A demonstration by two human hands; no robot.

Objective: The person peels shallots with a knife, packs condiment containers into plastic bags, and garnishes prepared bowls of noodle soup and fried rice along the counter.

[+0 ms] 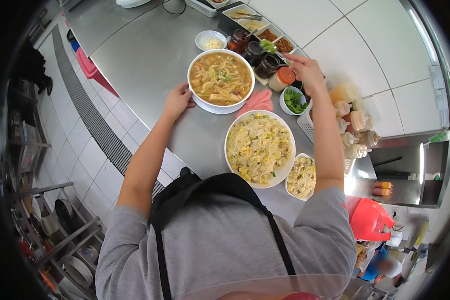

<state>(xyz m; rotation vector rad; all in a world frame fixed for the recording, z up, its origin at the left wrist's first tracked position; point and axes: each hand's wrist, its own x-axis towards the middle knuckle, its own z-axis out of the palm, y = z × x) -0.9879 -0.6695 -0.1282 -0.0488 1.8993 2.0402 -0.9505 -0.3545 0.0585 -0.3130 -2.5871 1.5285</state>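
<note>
My left hand point(179, 101) holds the left rim of a white bowl of noodle soup point(221, 79), which stands on a white plate point(212, 108). Over the condiment containers, my right hand point(304, 72) grips a spoon point(281, 53) by its handle. Green bits point(267, 46) show at the spoon's far end. Below that hand are a jar with a red-orange lid point(286, 75) and a small bowl of chopped greens point(294, 101). A large bowl of fried rice point(260, 148) stands close to my body, with a smaller rice bowl point(301, 176) beside it.
A small dish of chopped garlic point(211, 41) and dark jars point(254, 50) stand behind the soup. A pink cloth point(256, 102) lies between the large bowls. Squeeze bottles point(356, 120) line the wall at right. Another person point(382, 265) is at the lower right.
</note>
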